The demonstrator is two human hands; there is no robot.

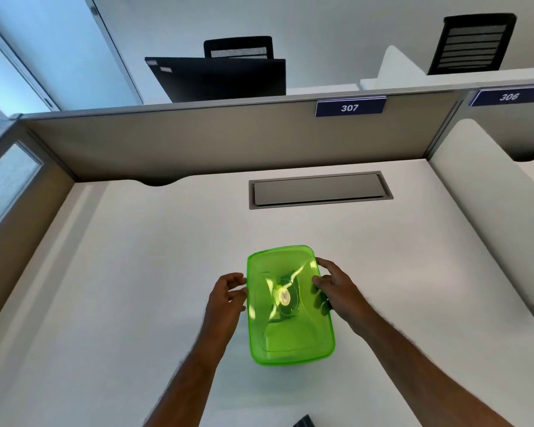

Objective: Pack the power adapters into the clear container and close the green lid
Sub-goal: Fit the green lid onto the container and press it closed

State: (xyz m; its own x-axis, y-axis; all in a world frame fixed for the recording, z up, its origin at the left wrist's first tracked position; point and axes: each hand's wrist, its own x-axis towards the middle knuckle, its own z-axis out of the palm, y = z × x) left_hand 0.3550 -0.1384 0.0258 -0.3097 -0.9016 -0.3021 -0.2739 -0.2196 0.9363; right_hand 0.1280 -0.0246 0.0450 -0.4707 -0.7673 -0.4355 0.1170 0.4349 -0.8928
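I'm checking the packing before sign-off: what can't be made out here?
- Container contents, head view: the green lid tints and blurs them, so no adapter count.
- Lid seal: rim blurred; right hand covers one edge, left hand is beside the other.
- Dark object: cut off by the bottom edge.

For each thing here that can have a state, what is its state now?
Lid: green, on the container, looks closed.
Left hand: fingers curled at the lid's left edge, contact unclear.
Right hand: fingers on the lid's right edge.
Desk hatch: shut.
Adapters: shapes show through the lid, too blurred to tell.
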